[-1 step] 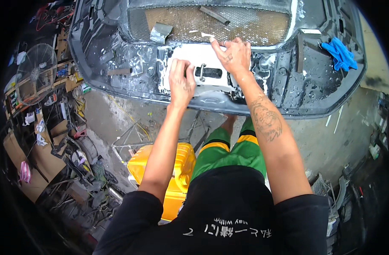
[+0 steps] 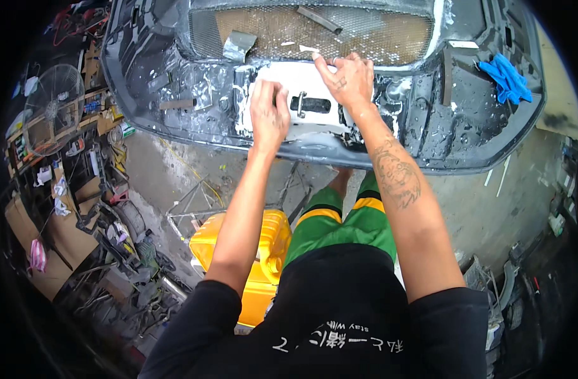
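Observation:
A white plate with a dark slot is set in the middle of a large black vehicle panel. A small metal latch crosses the slot. My left hand lies on the plate's left side, its fingers bent down against it and the thumb beside the forefinger. At the far right edge of the plate is my right hand. Its fingers curl over that edge, and the thumb points at a small white scrap. The undersides of both hands are hidden.
Dark mesh spans the panel beyond my hands, with a grey strip and a bent grey piece on it. A blue cloth lies at right. Below stand a yellow jerrycan, a fan and scattered parts.
My left hand has slid very slightly forward on the white plate. The right hand keeps almost the same place.

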`<act>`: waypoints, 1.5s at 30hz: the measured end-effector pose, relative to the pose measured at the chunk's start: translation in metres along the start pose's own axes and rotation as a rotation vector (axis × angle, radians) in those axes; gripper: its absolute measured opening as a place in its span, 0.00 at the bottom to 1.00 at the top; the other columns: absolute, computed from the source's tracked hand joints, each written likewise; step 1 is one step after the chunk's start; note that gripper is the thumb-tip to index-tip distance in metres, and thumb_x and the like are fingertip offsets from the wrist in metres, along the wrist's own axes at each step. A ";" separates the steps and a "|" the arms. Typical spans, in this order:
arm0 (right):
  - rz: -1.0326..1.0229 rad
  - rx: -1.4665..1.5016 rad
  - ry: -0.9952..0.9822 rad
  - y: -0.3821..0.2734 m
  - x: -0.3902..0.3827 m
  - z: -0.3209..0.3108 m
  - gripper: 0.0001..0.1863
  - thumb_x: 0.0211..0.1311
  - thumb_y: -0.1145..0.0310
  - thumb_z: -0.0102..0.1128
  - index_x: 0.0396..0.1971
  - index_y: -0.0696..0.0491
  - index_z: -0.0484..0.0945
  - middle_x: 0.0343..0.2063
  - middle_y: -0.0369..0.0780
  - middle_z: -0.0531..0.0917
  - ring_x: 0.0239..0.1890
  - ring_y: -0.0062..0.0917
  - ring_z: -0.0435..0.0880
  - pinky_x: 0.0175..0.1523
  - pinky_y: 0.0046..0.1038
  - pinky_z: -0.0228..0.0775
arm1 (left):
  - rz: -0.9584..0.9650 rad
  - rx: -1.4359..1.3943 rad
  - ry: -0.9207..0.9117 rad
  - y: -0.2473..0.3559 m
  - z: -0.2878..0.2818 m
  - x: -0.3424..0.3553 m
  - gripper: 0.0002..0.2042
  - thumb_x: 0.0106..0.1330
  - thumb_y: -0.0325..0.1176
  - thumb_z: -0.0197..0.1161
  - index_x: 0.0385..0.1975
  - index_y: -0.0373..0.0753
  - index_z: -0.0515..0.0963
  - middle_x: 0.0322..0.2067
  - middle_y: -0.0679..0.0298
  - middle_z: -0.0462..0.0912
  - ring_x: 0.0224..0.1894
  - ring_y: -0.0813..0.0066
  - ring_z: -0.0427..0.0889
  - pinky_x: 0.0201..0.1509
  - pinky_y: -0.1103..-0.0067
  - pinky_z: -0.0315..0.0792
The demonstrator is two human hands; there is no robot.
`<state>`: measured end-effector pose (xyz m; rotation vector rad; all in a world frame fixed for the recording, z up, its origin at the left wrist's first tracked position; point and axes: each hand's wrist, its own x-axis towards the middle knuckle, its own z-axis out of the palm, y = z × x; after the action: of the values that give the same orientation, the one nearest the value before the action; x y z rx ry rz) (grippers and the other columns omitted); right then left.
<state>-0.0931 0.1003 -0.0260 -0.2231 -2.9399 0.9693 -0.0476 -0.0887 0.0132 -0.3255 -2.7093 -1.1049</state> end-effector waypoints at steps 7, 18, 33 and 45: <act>0.031 0.039 -0.062 -0.004 -0.002 -0.002 0.34 0.64 0.34 0.52 0.36 0.51 0.93 0.36 0.54 0.88 0.51 0.43 0.83 0.67 0.47 0.59 | -0.048 -0.043 0.007 0.005 -0.002 -0.002 0.02 0.66 0.18 0.59 0.35 0.30 0.73 0.32 0.50 0.74 0.34 0.49 0.77 0.38 0.62 0.72; 0.020 -0.011 -0.073 -0.003 -0.002 -0.004 0.35 0.65 0.34 0.51 0.34 0.52 0.92 0.34 0.52 0.89 0.50 0.40 0.84 0.63 0.46 0.62 | -0.045 0.005 0.050 0.003 0.003 -0.006 0.02 0.68 0.22 0.62 0.34 0.31 0.75 0.32 0.51 0.77 0.36 0.54 0.80 0.41 0.66 0.73; -0.001 -0.047 -0.059 -0.002 0.000 0.000 0.35 0.66 0.34 0.51 0.33 0.53 0.92 0.32 0.50 0.89 0.48 0.38 0.83 0.62 0.44 0.61 | 0.097 0.036 -0.172 -0.011 -0.017 0.009 0.03 0.65 0.25 0.66 0.33 0.35 0.78 0.33 0.58 0.78 0.39 0.56 0.77 0.47 0.65 0.69; 0.004 0.041 -0.077 -0.004 0.008 -0.007 0.31 0.67 0.36 0.52 0.34 0.47 0.93 0.29 0.47 0.89 0.48 0.38 0.83 0.62 0.42 0.60 | 0.123 0.074 -0.206 -0.015 -0.009 0.037 0.03 0.64 0.25 0.67 0.34 0.36 0.79 0.34 0.57 0.79 0.39 0.56 0.77 0.47 0.66 0.68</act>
<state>-0.1008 0.1020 -0.0182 -0.1946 -2.9862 1.0610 -0.0866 -0.1003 0.0193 -0.6158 -2.8525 -0.9844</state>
